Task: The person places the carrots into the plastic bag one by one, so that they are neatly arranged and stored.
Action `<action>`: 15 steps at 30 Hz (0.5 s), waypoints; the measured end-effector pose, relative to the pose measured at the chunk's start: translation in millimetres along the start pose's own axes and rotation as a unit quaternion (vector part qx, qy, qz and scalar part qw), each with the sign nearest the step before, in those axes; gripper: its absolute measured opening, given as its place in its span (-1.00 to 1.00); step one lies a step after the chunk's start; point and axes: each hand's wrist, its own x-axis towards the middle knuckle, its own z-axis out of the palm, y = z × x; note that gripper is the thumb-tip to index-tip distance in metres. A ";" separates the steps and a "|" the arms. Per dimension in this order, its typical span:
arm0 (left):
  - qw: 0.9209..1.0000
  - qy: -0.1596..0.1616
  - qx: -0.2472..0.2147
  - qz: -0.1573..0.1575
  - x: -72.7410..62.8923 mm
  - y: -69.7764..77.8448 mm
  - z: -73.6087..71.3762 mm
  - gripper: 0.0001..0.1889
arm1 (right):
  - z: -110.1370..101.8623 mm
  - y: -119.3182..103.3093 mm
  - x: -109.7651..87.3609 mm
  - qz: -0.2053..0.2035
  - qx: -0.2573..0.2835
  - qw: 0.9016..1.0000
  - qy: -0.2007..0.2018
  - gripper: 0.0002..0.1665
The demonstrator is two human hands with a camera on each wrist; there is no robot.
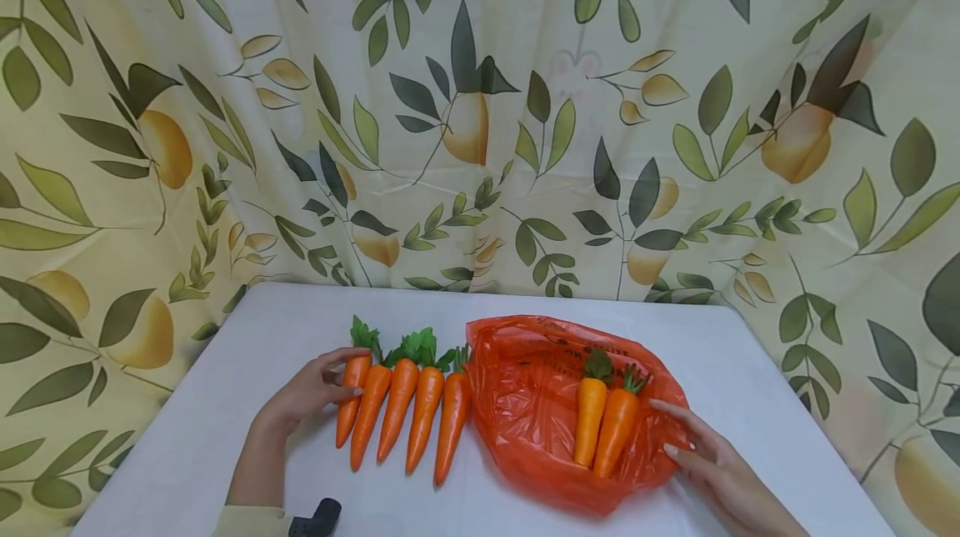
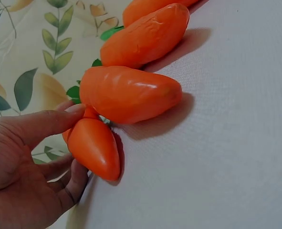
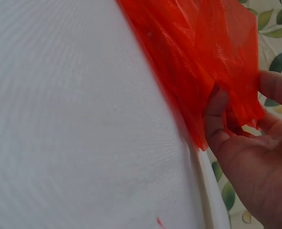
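My left hand point(image 1: 309, 391) pinches the leftmost orange carrot point(image 1: 349, 408), which has green leaves; in the left wrist view the thumb lies across the upper part of that carrot point(image 2: 95, 150). Several more carrots point(image 1: 399, 408) lie side by side to its right, tips toward me. My right hand point(image 1: 720, 466) holds the right rim of a red plastic bag point(image 1: 517, 412), its thumb and fingers on either side of the thin film point(image 3: 231, 62). Inside the spread bag lie two carrots, a lighter orange one point(image 1: 590, 416) and a deeper orange one point(image 1: 618, 429).
The white table point(image 1: 405, 512) carries the carrots and the bag. A curtain point(image 1: 480, 212) printed with leaves and fruit hangs behind its far edge and along both sides. A dark band and device point(image 1: 318, 518) sit on the left wrist.
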 end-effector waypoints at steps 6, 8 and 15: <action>1.000 0.000 0.011 -0.001 -0.3 0.2 0.7 -0.39 | 0.3 0.7 0.2 0.003 -0.004 1.000 0.007 -0.30; 1.000 0.002 0.016 0.001 -0.6 0.2 0.7 -0.39 | 0.7 0.8 0.2 0.004 -0.004 1.000 0.010 -0.31; 0.999 0.023 0.019 0.013 -0.4 -1.3 0.6 -0.39 | 1.1 0.7 0.8 0.001 -0.008 1.000 0.011 -0.31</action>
